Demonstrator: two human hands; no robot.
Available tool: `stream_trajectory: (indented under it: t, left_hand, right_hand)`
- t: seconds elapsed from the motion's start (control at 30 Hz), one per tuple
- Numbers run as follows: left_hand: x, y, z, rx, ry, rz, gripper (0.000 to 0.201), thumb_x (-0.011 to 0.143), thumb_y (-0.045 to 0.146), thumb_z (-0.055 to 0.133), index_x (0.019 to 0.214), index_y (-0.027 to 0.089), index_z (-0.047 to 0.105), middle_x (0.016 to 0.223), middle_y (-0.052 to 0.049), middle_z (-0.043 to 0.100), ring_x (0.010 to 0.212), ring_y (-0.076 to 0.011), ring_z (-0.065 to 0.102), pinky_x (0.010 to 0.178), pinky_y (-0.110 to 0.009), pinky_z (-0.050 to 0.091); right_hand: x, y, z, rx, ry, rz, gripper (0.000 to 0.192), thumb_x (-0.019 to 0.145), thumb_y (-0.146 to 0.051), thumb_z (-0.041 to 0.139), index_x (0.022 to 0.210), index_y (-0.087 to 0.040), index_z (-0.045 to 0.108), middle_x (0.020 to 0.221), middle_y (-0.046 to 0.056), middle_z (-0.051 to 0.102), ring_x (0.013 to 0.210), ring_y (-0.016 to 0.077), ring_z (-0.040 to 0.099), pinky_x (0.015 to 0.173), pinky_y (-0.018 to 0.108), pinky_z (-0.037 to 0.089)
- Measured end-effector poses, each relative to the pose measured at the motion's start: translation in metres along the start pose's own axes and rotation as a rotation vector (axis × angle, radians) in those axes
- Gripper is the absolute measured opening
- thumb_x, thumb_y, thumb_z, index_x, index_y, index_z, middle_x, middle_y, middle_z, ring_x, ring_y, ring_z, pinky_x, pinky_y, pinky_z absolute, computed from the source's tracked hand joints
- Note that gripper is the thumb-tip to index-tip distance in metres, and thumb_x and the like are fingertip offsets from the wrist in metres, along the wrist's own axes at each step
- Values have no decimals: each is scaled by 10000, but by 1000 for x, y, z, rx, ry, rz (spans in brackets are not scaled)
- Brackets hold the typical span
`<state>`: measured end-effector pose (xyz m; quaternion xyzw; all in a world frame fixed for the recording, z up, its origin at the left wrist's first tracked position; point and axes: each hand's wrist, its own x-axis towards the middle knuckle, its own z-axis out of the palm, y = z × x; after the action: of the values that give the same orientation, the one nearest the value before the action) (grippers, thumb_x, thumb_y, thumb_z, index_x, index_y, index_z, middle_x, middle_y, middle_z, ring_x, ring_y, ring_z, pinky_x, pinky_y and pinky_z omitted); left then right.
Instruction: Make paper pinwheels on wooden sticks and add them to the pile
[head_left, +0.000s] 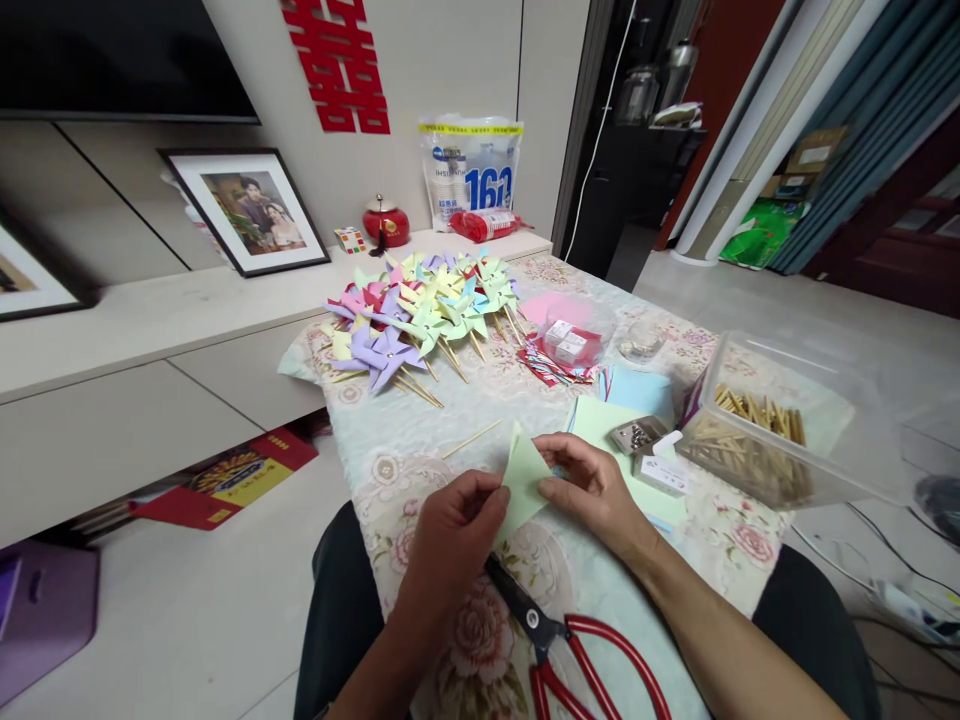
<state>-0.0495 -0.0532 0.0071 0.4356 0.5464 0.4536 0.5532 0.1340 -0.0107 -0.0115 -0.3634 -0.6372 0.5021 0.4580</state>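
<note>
While I watch from afar, item: green paper piece [523, 480], folded to a point aimed upward, pinched between my left hand [454, 530] and right hand [592, 485], one at each lower corner; red-handled scissors [570, 640] lie nearer, below the left hand.

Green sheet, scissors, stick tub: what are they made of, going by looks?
Green sheet, pinched by left hand and right hand: thin matte paper, holding a sharp fold. Scissors: dark, dull blades, likely metal; glossy red loops, probably plastic or coated, can't tell which. Tub: clear glossy plastic, since the sticks show through its wall; they look like pale wood or bamboo.
</note>
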Motion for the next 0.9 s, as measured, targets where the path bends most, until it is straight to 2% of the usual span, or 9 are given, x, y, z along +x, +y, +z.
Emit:
stream_trajectory:
  t: [0.1, 0.2, 0.3, 0.47, 0.67, 0.8, 0.9]
  left_hand:
    - [1, -4, 6, -7, 12, -20, 192, 759, 360, 688, 750, 169, 694, 712, -6, 679, 656, -147, 564, 617, -243, 425]
    - [3, -6, 9, -6, 12, -41, 207, 756, 371, 681, 737, 164, 682, 692, -3, 654, 633, -137, 529, 592, -238, 398]
    - [5, -8, 10, -29, 24, -66, 227, 754, 388, 687, 759, 161, 692, 682, 5, 636, 616, -124, 505, 578, -230, 376]
    - [8, -11, 10, -179, 30, -162, 254, 715, 394, 725, 782, 150, 700, 565, 42, 555, 507, -88, 423, 503, -212, 299]
    - [9, -8, 10, -341, -9, -238, 211, 674, 360, 751, 738, 170, 685, 561, 38, 564, 525, -108, 483, 526, -228, 366]
    - [8, -4, 8, -357, -28, -193, 253, 761, 407, 678, 658, 178, 646, 552, 34, 527, 525, -108, 466, 499, -225, 352]
    - [9, -3, 4, -337, -40, -195, 241, 737, 406, 721, 728, 169, 679, 600, 20, 592, 547, -112, 503, 513, -225, 383]
  right_hand:
    - [1, 1, 3, -46, 34, -17, 229, 811, -365, 761, 964, -207, 699, 846, 23, 681, 780, 176, 623, 714, 298, 513]
    - [2, 1, 4, -125, 34, -137, 108, 840, -304, 731, 870, -203, 708, 847, 38, 679, 789, 180, 628, 718, 309, 515]
    - [4, -2, 4, -221, 20, -266, 41, 870, -239, 692, 873, -210, 720, 868, 49, 682, 814, 181, 645, 739, 320, 525]
    - [3, -5, 3, -393, -61, -421, 186, 907, -143, 573, 994, -205, 725, 969, 85, 688, 899, 193, 655, 772, 336, 544]
    - [2, -4, 5, -539, -95, -499, 256, 887, -115, 517, 1045, -205, 697, 1037, 105, 666, 947, 220, 636, 805, 384, 541]
    - [2, -3, 5, -600, -123, -508, 231, 890, -179, 545, 1073, -190, 685, 1045, 118, 652, 937, 239, 613, 805, 417, 525]
    - [1, -5, 4, -601, -148, -508, 251, 914, -305, 587, 1118, -192, 679, 1069, 126, 647, 943, 251, 603, 816, 438, 513]
